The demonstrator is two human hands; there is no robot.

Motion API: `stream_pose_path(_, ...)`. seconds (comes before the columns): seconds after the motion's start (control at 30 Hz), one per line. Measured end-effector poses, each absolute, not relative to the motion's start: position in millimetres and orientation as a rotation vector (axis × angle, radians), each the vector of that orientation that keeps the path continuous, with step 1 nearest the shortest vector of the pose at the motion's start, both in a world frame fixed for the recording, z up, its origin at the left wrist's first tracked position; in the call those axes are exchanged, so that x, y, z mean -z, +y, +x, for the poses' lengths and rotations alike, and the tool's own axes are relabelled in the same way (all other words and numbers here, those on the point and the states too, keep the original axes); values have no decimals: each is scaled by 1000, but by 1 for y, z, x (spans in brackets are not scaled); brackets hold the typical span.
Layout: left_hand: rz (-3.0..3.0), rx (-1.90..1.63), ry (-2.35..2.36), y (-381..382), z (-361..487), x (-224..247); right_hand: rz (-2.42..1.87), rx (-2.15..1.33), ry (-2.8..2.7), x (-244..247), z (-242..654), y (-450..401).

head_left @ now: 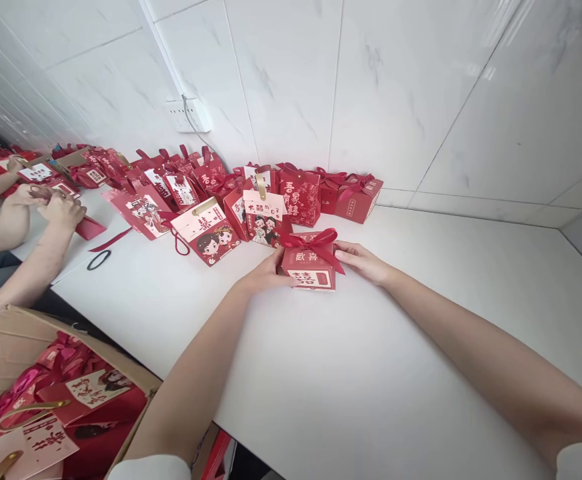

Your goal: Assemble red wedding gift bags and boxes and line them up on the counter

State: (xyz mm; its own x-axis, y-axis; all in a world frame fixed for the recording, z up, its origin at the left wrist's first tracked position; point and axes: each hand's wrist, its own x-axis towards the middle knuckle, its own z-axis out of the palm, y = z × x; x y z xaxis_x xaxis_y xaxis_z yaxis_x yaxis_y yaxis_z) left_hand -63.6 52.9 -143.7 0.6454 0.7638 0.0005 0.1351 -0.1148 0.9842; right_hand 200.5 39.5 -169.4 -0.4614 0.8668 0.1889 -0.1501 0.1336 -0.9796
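Note:
A red gift box (303, 260) with white lettering and a pale label on its front stands on the white table. A dark red ribbon bow (321, 244) is tied across its top. My left hand (267, 272) grips the box's left side, its thumb along the lower front. At the right side, my right hand (363, 262) holds the box near the bow's end, the fingers partly hidden behind it. Just behind the box stands an upright box (265, 223) with a cartoon couple on it. A pink-and-red box (208, 237) leans to the left of it.
More red gift boxes (301, 193) line the tiled wall. A co-worker's hands (61, 208) handle a red piece at the left. On the table lie a black ring (99, 260) and a ribbon strip (111, 240). A cardboard carton (135, 373) full of boxes stands lower left.

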Motion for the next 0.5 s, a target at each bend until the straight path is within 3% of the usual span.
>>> stream_pose_path(0.5, 1210, -869, 1067, 44, -32, 137, -636, -1442, -1555, 160, 194, 33)
